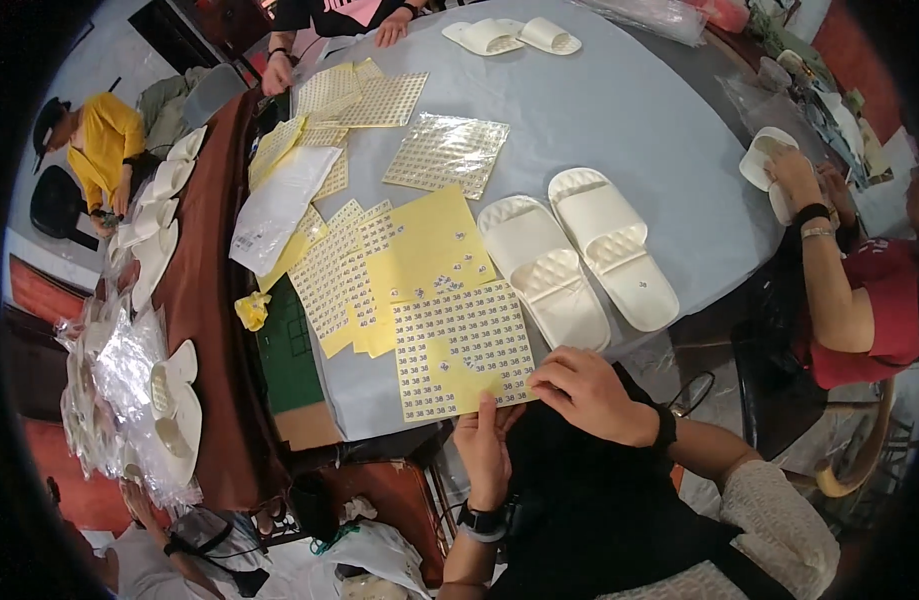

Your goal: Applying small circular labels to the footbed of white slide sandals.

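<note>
My left hand (484, 452) grips the lower edge of a yellow sheet of small printed stickers (469, 335), its thumb on top. Several stickers are gone from the sheet's lower part, leaving bare yellow backing. At the sheet's lower right corner, my right hand (591, 395) is closed in a pinch; whatever its fingertips hold is too small to make out. Just beyond that hand lies a pair of cream slippers, the left slipper (547, 280) beside the right slipper (619, 250). A small sticker (642, 285) shows on the right slipper's heel.
More sticker sheets (324, 280) and a white plastic bag (279, 215) cover the table's left side. A plastic-wrapped sheet pack (446, 155) lies farther back. Another slipper pair (509, 36) is at the far edge. Co-workers sit around, one at right holding slippers (769, 160).
</note>
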### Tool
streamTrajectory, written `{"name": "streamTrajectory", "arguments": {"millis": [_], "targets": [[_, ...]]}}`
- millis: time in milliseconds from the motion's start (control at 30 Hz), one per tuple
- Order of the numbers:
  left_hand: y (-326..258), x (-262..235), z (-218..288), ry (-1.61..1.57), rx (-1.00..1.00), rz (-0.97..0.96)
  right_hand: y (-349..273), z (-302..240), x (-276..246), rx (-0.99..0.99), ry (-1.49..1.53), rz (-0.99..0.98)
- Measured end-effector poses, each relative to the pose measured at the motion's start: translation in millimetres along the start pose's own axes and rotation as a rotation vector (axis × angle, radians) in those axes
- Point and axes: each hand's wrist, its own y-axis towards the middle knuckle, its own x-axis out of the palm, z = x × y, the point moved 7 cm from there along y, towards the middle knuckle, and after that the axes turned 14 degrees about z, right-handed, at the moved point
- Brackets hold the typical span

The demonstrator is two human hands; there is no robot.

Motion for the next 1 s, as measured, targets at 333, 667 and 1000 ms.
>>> {"name": "streamTrajectory", "arguments": {"millis": [333, 667, 1000], "targets": [[-15.3, 1.1, 7.5, 0.004, 0.064, 0.015, 4.4, -10.6, 18.1, -0.154, -0.068, -0.059], [-25.6, 7.0, 41.2, 0.276, 0.348, 0.074, 9.4, -15.7, 14.0, -0.22, -0.076, -0.016], [-32.1, 12.6, 45.5, 0.335, 0.396, 0.097, 4.4, -12.7, 9.4, -0.186, -0.052, 0.02]]}}
